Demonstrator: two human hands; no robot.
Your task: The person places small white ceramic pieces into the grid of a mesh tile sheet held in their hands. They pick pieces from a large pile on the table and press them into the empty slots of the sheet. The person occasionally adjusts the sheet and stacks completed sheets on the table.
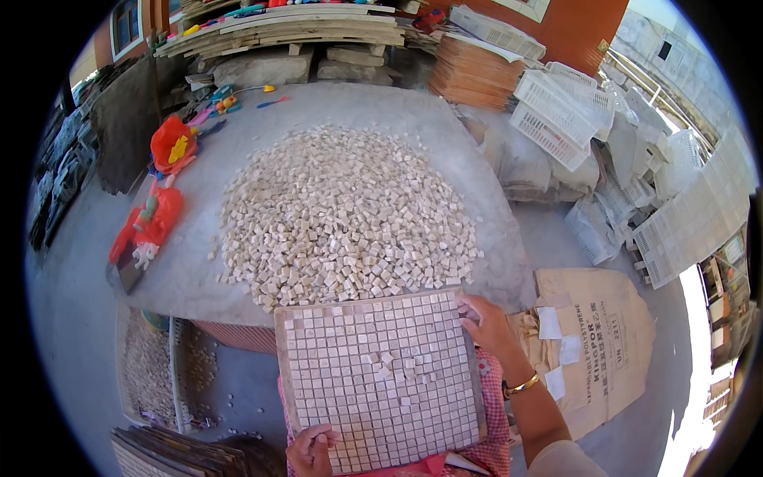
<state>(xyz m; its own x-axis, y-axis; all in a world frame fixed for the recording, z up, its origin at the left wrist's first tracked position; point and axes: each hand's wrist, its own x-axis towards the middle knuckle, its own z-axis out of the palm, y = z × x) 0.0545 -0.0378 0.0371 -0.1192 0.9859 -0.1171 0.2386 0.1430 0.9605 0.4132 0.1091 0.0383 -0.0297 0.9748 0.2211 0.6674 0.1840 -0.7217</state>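
A square framed tray (280, 358) lies in front of me, its grid filled mostly with small pale stone tiles (350, 405). Several loose tiles (389, 370) rest on top of the set ones near the middle. At the tray's upper right edge, my right hand (491, 327) has thumb and fingers bent together by the last column; whatever is between them is too small to make out. My left hand (311, 451) is at the lower left corner with its fingers curled, and their contents are hidden. Beyond the tray spreads a big heap of loose tiles (342, 207) on a grey tabletop (199, 278).
Red plastic bags (163, 211) and small coloured toys lie along the table's left side. White plastic crates (556, 119) stand at the right, past a stack of orange-brown sheets (473, 71). A brown printed sack (604, 342) lies right of me. Stacked trays (171, 453) are at lower left.
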